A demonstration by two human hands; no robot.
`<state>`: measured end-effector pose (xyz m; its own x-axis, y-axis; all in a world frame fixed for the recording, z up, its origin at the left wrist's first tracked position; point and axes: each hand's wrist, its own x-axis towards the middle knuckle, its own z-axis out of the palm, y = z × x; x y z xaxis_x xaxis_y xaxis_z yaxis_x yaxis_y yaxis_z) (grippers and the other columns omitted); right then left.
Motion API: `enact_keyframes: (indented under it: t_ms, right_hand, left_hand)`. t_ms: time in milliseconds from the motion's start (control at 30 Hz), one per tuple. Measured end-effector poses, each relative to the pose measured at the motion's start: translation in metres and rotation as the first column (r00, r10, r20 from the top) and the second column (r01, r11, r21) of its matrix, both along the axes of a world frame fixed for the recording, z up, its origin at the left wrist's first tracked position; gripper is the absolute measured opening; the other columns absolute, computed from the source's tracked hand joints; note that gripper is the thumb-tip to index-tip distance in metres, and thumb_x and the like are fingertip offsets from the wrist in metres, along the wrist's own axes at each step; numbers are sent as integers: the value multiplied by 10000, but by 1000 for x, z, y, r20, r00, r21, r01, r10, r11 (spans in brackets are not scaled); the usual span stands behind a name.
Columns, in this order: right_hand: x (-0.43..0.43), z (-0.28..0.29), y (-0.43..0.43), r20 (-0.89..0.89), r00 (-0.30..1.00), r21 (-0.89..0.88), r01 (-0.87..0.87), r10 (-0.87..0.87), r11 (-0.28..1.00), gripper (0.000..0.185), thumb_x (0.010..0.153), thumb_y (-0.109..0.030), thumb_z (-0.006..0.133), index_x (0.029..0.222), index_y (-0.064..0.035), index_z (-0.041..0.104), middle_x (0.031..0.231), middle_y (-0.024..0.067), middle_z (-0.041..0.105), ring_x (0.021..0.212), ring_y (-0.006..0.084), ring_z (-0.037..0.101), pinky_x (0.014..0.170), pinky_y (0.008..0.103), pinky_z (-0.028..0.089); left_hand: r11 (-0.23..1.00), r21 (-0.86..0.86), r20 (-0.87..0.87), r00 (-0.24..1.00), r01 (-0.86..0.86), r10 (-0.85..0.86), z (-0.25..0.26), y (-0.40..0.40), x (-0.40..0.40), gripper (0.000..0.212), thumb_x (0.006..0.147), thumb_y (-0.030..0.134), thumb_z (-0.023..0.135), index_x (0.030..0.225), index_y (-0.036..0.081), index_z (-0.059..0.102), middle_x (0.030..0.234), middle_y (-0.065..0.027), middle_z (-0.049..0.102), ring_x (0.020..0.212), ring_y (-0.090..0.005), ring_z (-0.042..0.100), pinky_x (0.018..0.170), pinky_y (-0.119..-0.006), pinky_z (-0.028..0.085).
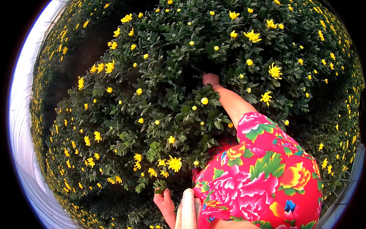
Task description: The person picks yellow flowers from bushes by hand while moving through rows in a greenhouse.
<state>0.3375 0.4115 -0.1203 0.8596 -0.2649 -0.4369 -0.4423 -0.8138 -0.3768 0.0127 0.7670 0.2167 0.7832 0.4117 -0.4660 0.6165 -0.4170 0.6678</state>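
Observation:
My right hand [211,79] reaches deep into a dense chrysanthemum plant [171,94] with dark lobed leaves and yellow blooms. Only the back of the hand and the wrist show; foliage and shadow hide the fingers, so what they touch cannot be seen. Lower down, at the near edge of the plants, my left hand [164,200] has its thumb and fingertips closed around a small leafy shoot [160,184]. Near my forearm are a half-open yellow bud [204,100] and an open yellow flower [266,98].
My red floral-print sleeve [257,128] and garment [248,186] fill the lower right. A cream cloth [187,211] hangs beside my left wrist. More flowering rows [340,120] run along both sides, with a dark gap [85,57] at upper left. Pale greenhouse sheeting [21,114] curves along the left rim.

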Motion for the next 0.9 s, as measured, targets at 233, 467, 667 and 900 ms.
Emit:
enact_keyframes:
  t_ms: [233,467,667,900]
  right_hand:
    - [28,-4,-4,-129,972,292,227,-197,929,317,769,-262,679,994,-41,717,1121,213,660,1042,363,647,855,446,531]
    - [31,116,-19,-191,931,663,356,-311,658,312,839,-247,690,640,-71,527,557,42,494,414,149,417,363,329,267]
    - [-76,247,-43,88,990,801,-5,-109,598,236,886,-262,677,765,-79,590,645,-41,519,520,68,452,450,256,352]
    - [-278,259,-11,-164,910,145,-359,381,922,382,784,-222,734,1073,2,624,857,113,646,781,258,624,778,365,506]
  left_hand:
    - [998,0,-8,998,-67,67,1,7,-5,35,868,-6,583,844,10,562,726,-3,576,625,-73,507,571,-234,416]
    - [992,-59,52,992,-110,113,-9,25,-22,67,883,29,594,944,3,607,814,-17,619,702,-82,561,638,-247,469]
    - [995,39,-104,990,-89,92,-39,60,-57,147,851,108,622,944,-6,632,798,-58,653,712,-161,613,670,-319,497]
    - [810,426,-380,892,403,-245,-68,114,-56,313,818,236,658,1027,3,661,991,-155,670,924,-400,636,830,-439,500]
